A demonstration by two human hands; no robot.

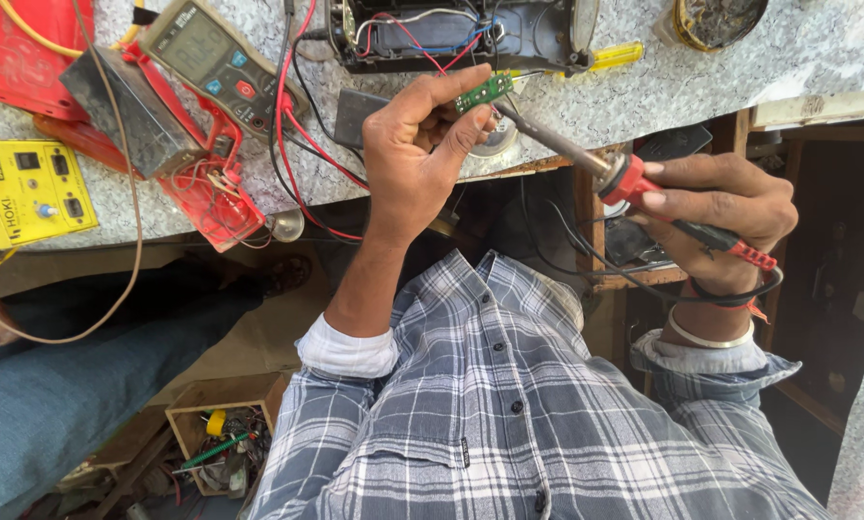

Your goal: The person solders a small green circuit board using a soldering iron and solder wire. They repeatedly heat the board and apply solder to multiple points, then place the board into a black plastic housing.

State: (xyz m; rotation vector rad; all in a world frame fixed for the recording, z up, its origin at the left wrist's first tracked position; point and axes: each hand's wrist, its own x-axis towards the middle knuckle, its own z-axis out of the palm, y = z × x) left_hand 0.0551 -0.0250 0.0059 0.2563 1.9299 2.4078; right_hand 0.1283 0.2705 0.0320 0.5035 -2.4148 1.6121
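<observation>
Left hand [414,144] pinches small green circuit board [483,92] by edges: light, stiff, fragile. Right hand [725,207] clamped on soldering iron [634,183] at red handle; tip near board.

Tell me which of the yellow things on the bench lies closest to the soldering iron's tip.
The yellow-handled screwdriver, beside the opened black device, just above the soldering iron in the right hand. The yellow box sits far off at the left edge.

The person wears a grey-and-white plaid shirt [509,404] with dark buttons down the front. A white cuff lining [347,351] shows at the rolled left sleeve. The right wrist carries a white bangle [706,337] and an orange thread [754,310].
</observation>
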